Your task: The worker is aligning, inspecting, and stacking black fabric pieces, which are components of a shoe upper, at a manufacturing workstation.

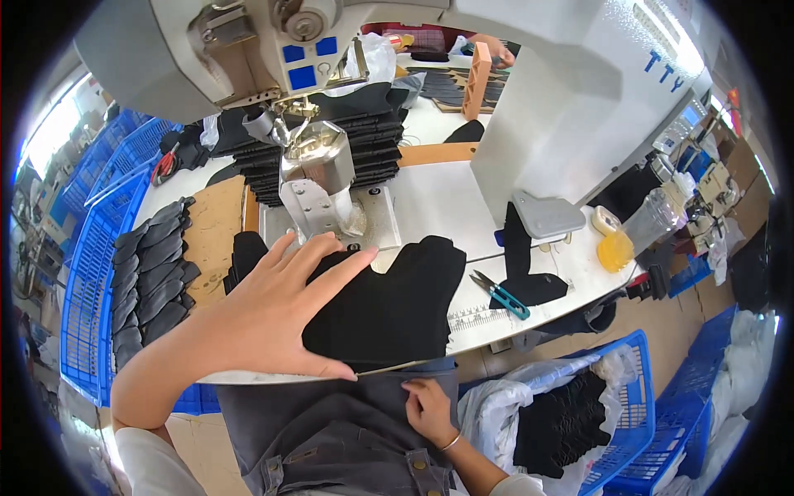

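Note:
My left hand (281, 310) is open, its fingers spread over a black fabric piece (397, 306) lying flat at the front edge of the sewing table. The fingertips reach toward the metal foot and head of an industrial sewing machine (318, 169), and the thumb points along the table edge. Below that edge, by my apron, my right hand (430, 411) has its fingers loosely bent and apart, with nothing visible in it. Teal-handled thread snips (500, 295) lie to the right of the fabric, next to a ruler strip (475, 321).
Behind the machine head rises a stack of black pieces (376, 136). Grey-black curved pieces (153, 277) lie at the left on brown board. A blue crate (641, 397) with black fabric stands at lower right. A yellow container (614, 250) sits on the right. Another person's hand (496, 51) shows beyond.

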### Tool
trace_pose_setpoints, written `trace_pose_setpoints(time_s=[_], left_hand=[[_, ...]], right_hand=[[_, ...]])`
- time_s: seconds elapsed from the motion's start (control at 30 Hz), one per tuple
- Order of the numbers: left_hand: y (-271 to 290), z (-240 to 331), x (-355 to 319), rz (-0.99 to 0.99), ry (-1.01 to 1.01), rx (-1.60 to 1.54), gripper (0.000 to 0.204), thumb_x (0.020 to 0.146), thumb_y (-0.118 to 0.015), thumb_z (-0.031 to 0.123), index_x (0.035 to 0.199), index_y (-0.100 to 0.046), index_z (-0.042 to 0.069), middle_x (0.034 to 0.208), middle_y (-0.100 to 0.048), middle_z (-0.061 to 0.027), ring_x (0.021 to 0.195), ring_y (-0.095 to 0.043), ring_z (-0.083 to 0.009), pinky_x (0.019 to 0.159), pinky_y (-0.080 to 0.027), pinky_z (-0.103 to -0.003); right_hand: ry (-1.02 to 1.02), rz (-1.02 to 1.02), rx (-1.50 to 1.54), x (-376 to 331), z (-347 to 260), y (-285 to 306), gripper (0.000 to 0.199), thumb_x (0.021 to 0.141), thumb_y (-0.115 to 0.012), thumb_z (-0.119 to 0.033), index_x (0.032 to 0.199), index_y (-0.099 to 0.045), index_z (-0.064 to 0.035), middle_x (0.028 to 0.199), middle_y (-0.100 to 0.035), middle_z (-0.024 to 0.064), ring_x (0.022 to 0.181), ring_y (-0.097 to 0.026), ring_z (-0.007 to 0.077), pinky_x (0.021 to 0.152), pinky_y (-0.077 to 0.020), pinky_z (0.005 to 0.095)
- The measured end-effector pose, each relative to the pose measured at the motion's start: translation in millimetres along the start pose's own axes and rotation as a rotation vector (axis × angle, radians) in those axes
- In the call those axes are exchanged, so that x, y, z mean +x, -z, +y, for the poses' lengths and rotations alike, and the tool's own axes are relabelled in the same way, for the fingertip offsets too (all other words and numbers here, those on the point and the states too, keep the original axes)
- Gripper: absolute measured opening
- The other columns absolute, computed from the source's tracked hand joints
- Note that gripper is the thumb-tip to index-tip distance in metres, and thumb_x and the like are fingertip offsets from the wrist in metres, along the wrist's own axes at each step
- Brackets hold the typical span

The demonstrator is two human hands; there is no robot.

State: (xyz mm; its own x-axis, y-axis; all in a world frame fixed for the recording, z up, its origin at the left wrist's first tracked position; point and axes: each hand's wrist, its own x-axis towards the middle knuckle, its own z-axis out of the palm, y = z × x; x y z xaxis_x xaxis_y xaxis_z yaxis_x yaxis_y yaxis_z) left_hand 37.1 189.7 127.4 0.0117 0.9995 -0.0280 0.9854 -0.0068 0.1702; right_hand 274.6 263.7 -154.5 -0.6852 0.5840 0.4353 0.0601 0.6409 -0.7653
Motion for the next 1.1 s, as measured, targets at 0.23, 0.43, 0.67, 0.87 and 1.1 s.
trace_pose_setpoints(time_s=[0.23, 0.43, 0.67, 0.87, 1.1], left_hand=[[33.9, 2.6, -38.7, 0.344, 0.063, 0.065, 0.094, 0.052, -0.083, 0.049, 0.131, -0.051, 0.007, 0.127, -0.046, -0.0203, 0.117, -0.047, -0.0374, 0.098, -0.039, -0.043], [86.6, -32.5, -130.2, 0.312, 0.543, -0.016, 0.107, 0.052, -0.078, 0.059, 0.134, -0.044, 0.000, 0.127, -0.046, -0.0167, 0.122, -0.044, -0.0303, 0.104, -0.028, -0.038], [129.8, -168.5, -87.7, 0.525, 0.700, 0.011, 0.085, 0.074, -0.072, 0.047, 0.138, -0.040, 0.002, 0.138, -0.045, -0.0143, 0.130, -0.040, -0.0276, 0.108, -0.031, -0.042], [128.5, -124.7, 41.9, 0.260, 0.781, -0.076, 0.075, 0.079, -0.068, 0.044, 0.134, -0.045, 0.000, 0.135, -0.047, -0.0127, 0.127, -0.041, -0.0267, 0.106, -0.033, -0.039], [127.6, -155.6, 60.1, 0.314, 0.724, -0.269, 0.076, 0.080, -0.066, 0.046, 0.136, -0.043, 0.002, 0.139, -0.043, -0.0119, 0.129, -0.038, -0.0270, 0.106, -0.032, -0.038]], right_hand=[[0.017, -0.082, -0.070, 0.3, 10.8, -7.6, 0.029, 0.067, -0.062, 0.004, 0.094, -0.064, -0.0066, 0.092, -0.063, 0.0110, 0.079, -0.062, 0.0290, 0.070, -0.0516, 0.0369], [0.103, -0.010, 0.022, 3.3, 11.5, -15.2, 0.027, 0.066, -0.063, 0.002, 0.092, -0.064, -0.0063, 0.087, -0.062, 0.0116, 0.076, -0.061, 0.0292, 0.068, -0.0510, 0.0373], [0.130, -0.051, -0.050, 5.2, 8.8, -15.4, 0.024, 0.066, -0.062, 0.002, 0.088, -0.065, -0.0072, 0.081, -0.062, 0.0106, 0.072, -0.059, 0.0287, 0.065, -0.0498, 0.0373], [0.105, -0.035, -0.103, 3.4, 10.7, -14.9, 0.024, 0.066, -0.062, 0.001, 0.088, -0.064, -0.0075, 0.085, -0.063, 0.0096, 0.072, -0.059, 0.0283, 0.064, -0.0493, 0.0370], [0.124, -0.036, -0.088, 5.9, 10.0, -15.5, 0.024, 0.065, -0.063, 0.001, 0.088, -0.063, -0.0077, 0.084, -0.063, 0.0091, 0.071, -0.059, 0.0277, 0.063, -0.0491, 0.0366]])
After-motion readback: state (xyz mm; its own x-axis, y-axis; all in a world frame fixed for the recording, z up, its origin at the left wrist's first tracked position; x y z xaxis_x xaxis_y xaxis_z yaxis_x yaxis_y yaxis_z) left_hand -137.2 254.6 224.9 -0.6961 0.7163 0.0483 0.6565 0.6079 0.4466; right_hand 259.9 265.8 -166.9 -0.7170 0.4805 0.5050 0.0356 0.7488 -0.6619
